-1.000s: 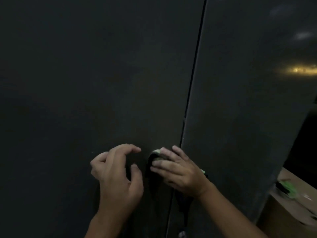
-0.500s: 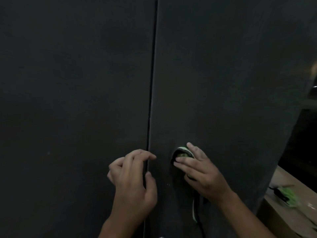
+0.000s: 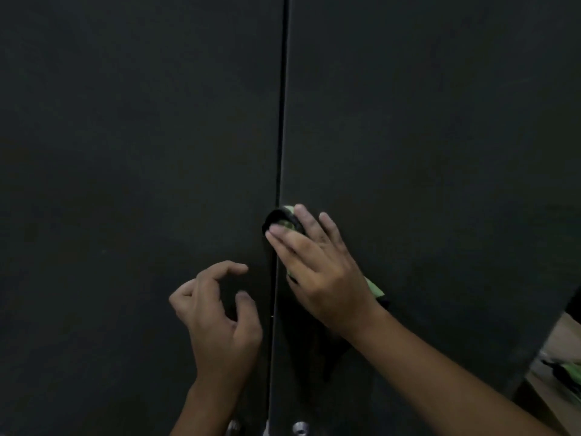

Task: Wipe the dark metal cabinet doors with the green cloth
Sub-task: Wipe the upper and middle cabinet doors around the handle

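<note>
Head view looks straight at two dark metal cabinet doors, the left door (image 3: 141, 152) and the right door (image 3: 440, 136), which meet at a thin vertical seam (image 3: 282, 121) near the middle of the frame. The right hand (image 3: 317, 269) lies flat on the right door just beside the seam, fingers straight and close together, pressing the green cloth (image 3: 287, 222) against the metal. Most of the cloth is hidden under the palm. A bunched fold shows past the fingertips at the upper left, reaching the seam's edge, and a green corner pokes out from under the heel of the hand, with a darker part hanging below the wrist.

The left hand (image 3: 217, 313) is lower, in front of the left door and left of the seam. Its fingers are half-curled and spread, thumb apart, holding nothing — whether the fingertips touch the door cannot be told.

At the bottom edge a small round metal fitting (image 3: 300, 428) sits on the right door. Past that door's lower right edge lies a light wooden surface (image 3: 562, 401) with a blurred green-and-dark object (image 3: 566, 371) on it.
</note>
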### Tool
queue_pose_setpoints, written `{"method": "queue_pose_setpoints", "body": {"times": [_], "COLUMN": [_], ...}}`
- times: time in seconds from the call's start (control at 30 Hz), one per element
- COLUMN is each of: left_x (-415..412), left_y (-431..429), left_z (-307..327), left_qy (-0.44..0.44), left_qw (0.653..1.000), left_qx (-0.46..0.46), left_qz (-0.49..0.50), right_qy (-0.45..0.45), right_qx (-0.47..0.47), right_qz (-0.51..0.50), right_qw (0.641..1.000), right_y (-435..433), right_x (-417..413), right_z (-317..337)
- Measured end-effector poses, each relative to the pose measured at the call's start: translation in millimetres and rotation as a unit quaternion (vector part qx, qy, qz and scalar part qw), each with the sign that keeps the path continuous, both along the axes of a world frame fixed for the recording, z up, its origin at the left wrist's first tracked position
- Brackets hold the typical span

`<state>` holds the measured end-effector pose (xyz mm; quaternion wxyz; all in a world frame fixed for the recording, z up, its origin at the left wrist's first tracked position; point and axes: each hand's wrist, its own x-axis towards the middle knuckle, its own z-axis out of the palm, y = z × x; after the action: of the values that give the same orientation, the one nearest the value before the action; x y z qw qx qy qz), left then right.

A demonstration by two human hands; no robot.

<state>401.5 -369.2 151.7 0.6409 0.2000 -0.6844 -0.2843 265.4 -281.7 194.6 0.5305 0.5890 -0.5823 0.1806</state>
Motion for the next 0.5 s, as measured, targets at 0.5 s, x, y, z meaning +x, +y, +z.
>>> {"method": "queue_pose_setpoints", "body": {"times": [0.5], "left_x": [24], "left_y": [-16], "left_z": [-46], "left_qy": [-0.075], "left_qw": [0.993], "left_qx": [-0.046], "left_qz": [-0.083], "right_qy": [-0.028], "right_qx": [0.161], "right_qz": [-0.015], "right_qw": [0.986], "right_y": [30], "right_x": [12], "right_z": [-147]}}
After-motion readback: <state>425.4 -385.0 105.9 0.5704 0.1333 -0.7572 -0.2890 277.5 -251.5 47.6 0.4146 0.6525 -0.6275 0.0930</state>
